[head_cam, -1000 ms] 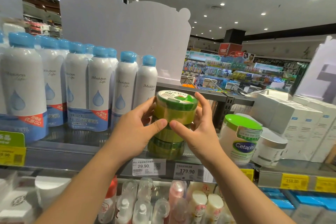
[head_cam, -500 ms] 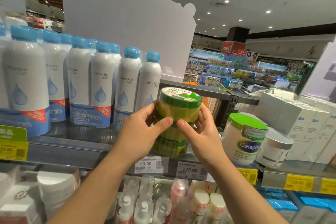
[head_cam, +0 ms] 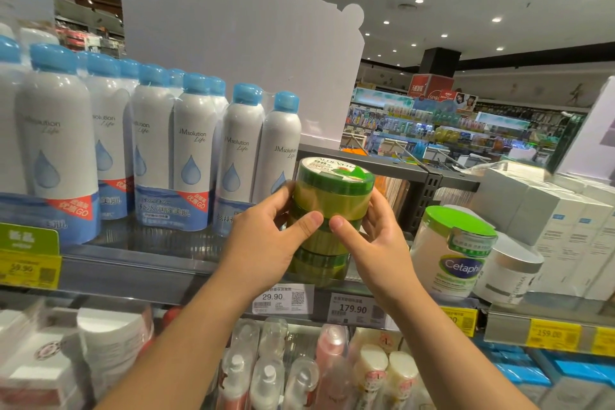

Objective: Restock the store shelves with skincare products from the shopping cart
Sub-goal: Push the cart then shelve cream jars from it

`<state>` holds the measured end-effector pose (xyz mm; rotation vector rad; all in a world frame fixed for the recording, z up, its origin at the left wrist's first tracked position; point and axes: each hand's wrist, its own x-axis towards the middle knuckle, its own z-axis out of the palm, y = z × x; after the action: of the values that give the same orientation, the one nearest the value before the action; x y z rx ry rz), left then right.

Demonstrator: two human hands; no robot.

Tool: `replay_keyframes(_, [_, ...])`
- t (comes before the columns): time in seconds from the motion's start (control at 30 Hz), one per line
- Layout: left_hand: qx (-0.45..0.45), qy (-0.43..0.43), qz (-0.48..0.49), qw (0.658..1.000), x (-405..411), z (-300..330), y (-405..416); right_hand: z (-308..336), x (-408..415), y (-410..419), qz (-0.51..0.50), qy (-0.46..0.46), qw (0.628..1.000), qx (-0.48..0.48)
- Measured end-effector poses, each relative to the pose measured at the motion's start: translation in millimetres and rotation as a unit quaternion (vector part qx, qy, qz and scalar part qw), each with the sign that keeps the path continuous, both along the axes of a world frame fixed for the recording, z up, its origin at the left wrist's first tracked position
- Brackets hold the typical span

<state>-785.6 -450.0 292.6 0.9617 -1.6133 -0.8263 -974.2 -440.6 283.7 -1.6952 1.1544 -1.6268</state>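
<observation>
**Both hands holding top aloe jar on stack**

The left hand [head_cam: 266,243] and right hand [head_cam: 376,243] are gripping the top aloe vera jar [head_cam: 332,190] from either side, thumbs pressing its front. It is sitting on a stack of green jars [head_cam: 319,260] standing on the glass shelf [head_cam: 149,263]. Blue-capped spray bottles [head_cam: 193,156] are standing just left; a Cetaphil tub [head_cam: 456,250] is standing right. Store aisles and ceiling lights are showing behind.
</observation>
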Motion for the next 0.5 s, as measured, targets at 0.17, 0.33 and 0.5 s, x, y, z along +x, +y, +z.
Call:
replay_keyframes(0.17, [-0.001,0.006,0.002,1.000,-1.3,-2.3,0.8,0.8,2.4,1.5,-0.008,0.004,1.000,-0.008])
replay_keyframes(0.33, [-0.005,0.009,0.030,1.000,-5.8,-2.2,4.3,3.2,4.1,4.4,-0.008,0.006,1.000,-0.007])
replay_keyframes(0.5, [-0.009,-0.006,0.036,0.999,-7.3,0.0,7.8,3.2,3.9,4.5,-0.012,0.012,1.000,-0.005])
